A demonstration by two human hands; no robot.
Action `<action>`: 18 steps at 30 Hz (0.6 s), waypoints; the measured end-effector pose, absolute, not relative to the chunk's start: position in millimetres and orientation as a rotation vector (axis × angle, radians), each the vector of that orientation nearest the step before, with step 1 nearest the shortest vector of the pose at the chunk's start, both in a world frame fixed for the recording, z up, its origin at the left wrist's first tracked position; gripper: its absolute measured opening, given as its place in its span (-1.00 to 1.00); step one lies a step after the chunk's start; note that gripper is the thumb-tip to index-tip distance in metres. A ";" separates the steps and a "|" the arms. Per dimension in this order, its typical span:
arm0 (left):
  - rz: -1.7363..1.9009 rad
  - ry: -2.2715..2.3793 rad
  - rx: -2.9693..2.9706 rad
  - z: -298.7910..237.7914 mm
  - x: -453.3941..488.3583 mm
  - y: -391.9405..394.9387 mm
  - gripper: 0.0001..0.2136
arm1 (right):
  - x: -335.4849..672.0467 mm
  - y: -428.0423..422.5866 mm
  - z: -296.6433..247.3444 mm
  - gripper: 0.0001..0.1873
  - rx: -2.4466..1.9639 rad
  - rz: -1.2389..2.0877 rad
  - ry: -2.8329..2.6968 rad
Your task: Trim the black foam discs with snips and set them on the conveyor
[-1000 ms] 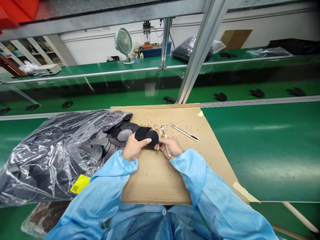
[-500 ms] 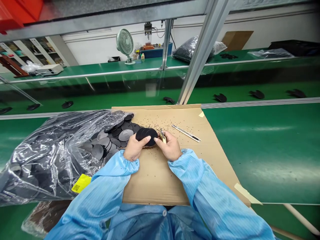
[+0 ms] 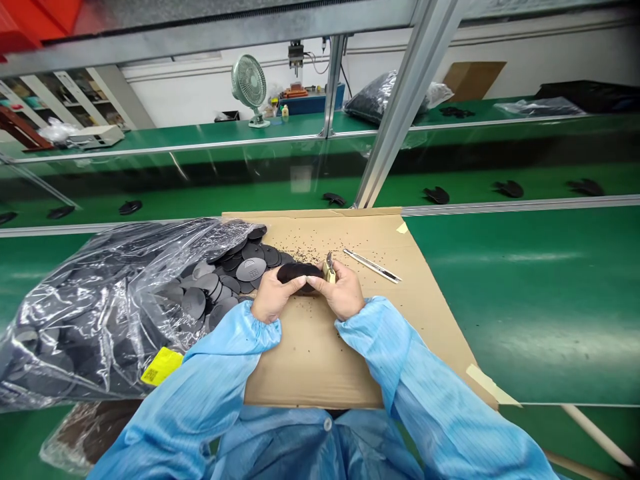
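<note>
My left hand [image 3: 271, 295] is closed on a small fanned stack of thin, round black discs [image 3: 295, 272], thumb on the near edge. My right hand [image 3: 345, 290] wraps round yellow-handled nippers [image 3: 329, 269] whose metal tip points up and away. Its thumb also touches the right end of the discs, close to my left thumb. Most of the handles are hidden in the palm. Beside my left hand, loose dark discs [image 3: 251, 269] spill from a clear plastic bag [image 3: 100, 300] onto the cardboard sheet [image 3: 310, 360].
A slim cutter knife [image 3: 372, 265] lies on the cardboard to the right, among scattered black crumbs. Behind it runs a green conveyor belt [image 3: 225, 207] carrying spaced black parts [image 3: 437, 195]. A metal post [image 3: 395, 113] rises beyond the cardboard's far edge. Tape [image 3: 493, 387] holds the near right corner.
The discs have tilted from facing me to a flatter, edge-on view, and both thumbs have come together on their near edge. Parts on the belt have shifted slightly left.
</note>
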State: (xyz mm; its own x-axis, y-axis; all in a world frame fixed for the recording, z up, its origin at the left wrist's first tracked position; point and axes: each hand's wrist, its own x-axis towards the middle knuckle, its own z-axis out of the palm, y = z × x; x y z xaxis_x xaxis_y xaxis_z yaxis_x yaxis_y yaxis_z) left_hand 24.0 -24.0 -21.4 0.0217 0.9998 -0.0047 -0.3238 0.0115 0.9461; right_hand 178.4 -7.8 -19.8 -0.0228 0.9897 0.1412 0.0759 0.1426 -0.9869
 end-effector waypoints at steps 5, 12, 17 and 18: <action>1.313 0.911 0.937 -19.8 27.3 -24.4 -0.66 | 178.5 -8.2 -23.0 -0.60 -1.191 1.000 -1.387; 1.195 0.852 0.576 -13.6 17.9 -19.1 -0.54 | 175.8 -16.4 -19.5 -0.65 -0.948 0.997 -1.529; 0.990 0.750 0.496 -10.3 11.4 -18.8 -0.55 | 174.8 -19.2 -15.2 -0.86 -0.871 0.767 -1.665; 0.963 0.734 0.490 -9.6 12.1 -19.6 -0.57 | 175.0 -18.9 -14.4 -0.89 -0.861 0.716 -1.684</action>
State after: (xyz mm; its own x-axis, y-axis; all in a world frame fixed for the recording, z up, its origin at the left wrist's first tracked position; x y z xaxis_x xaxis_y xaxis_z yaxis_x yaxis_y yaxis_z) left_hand 12.1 -19.6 -9.6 0.3656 0.8670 -0.3386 -0.5558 0.4952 0.6678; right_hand 175.0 -18.9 -14.4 -0.1762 0.8276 0.5329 0.1904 0.5598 -0.8064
